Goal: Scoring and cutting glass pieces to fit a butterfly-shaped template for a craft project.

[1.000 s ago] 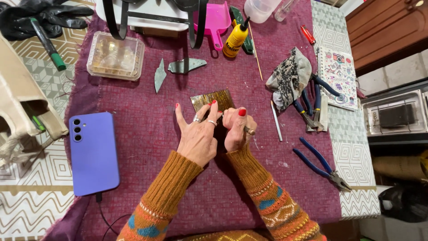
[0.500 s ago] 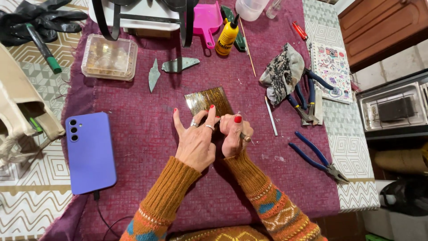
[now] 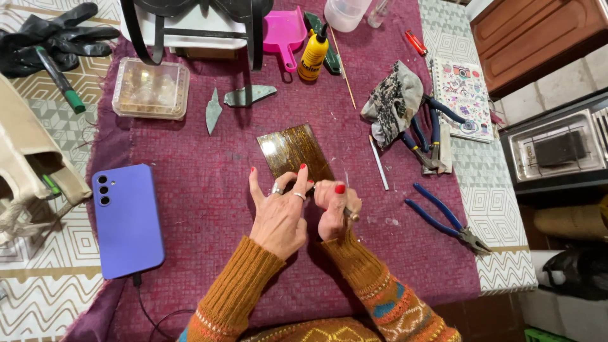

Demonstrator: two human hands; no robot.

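Note:
A brown streaked glass sheet (image 3: 293, 150) lies flat on the purple cloth (image 3: 190, 190) in the middle. My left hand (image 3: 278, 212) rests fingers spread on its near edge, pressing it down. Right beside it, my right hand (image 3: 334, 209) is closed around a small metal-tipped tool (image 3: 350, 216), held at the sheet's near right corner. Both hands touch each other at the thumbs.
A purple phone (image 3: 126, 218) lies left with a cable. Blue pliers (image 3: 446, 218) lie right, more pliers (image 3: 427, 136) and a patterned rag (image 3: 391, 101) behind them. Two glass shards (image 3: 214, 111), a clear box (image 3: 151, 88), yellow bottle (image 3: 313, 57) and pink scoop (image 3: 284, 31) sit farther back.
Both hands stay on the glass sheet's near edge; the right hand has shifted slightly toward me along it. The camera has moved a little.

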